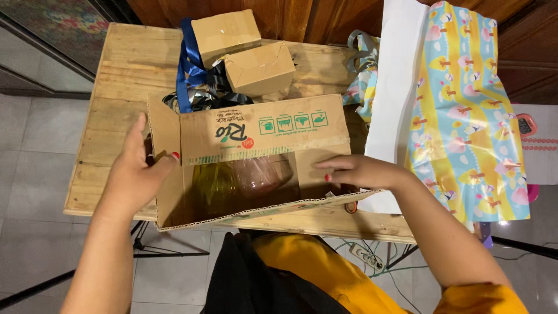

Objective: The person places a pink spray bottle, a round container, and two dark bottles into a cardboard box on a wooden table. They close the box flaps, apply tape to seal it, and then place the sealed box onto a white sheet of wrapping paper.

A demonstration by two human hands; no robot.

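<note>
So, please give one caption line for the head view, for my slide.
Both hands, left hand and right hand, hold the flaps of an open cardboard box on a wooden table.

A large brown corrugated carton (256, 131) with green and red printed marks lies open on the desk (122, 70). Behind the carton stand two small plain brown boxes (258, 68), touching.
</note>
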